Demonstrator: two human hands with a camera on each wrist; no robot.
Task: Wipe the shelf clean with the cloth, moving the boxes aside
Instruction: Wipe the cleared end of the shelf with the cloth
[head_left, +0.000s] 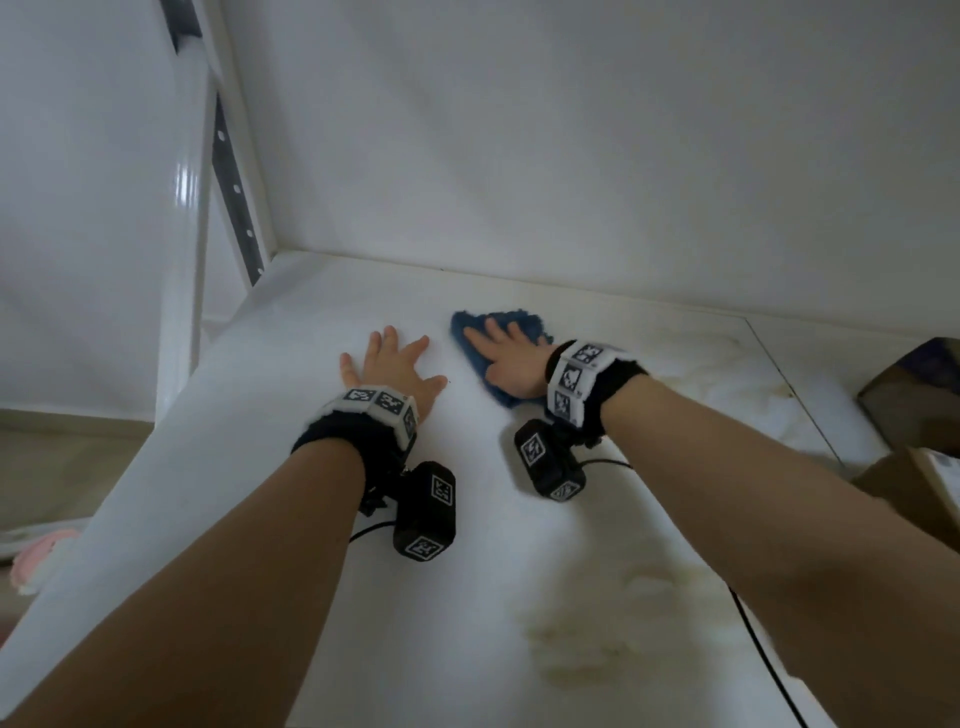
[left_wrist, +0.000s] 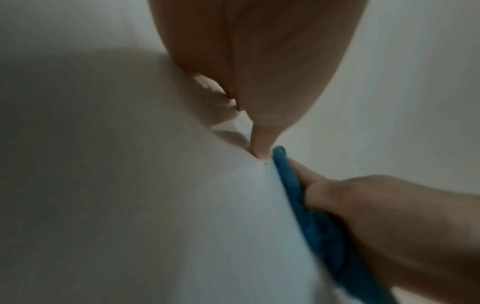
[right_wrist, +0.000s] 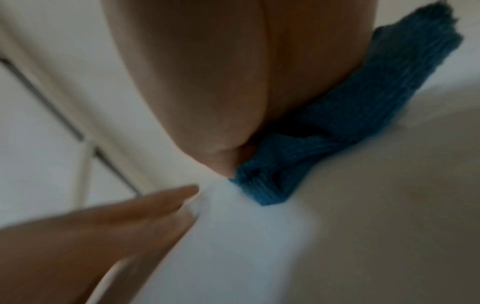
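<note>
The cloth (head_left: 498, 353) — blue, rumpled — lies on the white shelf (head_left: 519, 545) near the back wall (head_left: 571, 156), pinned flat under the right hand (head_left: 506, 358). That hand's fingers (head_left: 493, 332) are straight and spread across the cloth, palm down, pressing rather than clutching it; in the right wrist view the cloth (right_wrist: 337, 123) bunches out from beneath the palm (right_wrist: 221, 82).

Just beside it, to the left, the left hand (head_left: 395, 364) lies flat on the bare shelf, fingers (head_left: 382, 340) splayed and holding nothing. Its thumb tip comes close to the cloth's edge (the left wrist view shows cloth (left_wrist: 298, 195) and thumb (left_wrist: 262, 148) nearly meeting, though whether they touch I cannot tell).

Yellowish stains (head_left: 597, 623) mark the shelf nearer the person. At the right edge sit the boxes (head_left: 914, 395) — brown, only partly in view — well apart from the cloth. A white upright (head_left: 182, 260) bounds the shelf on the left.
</note>
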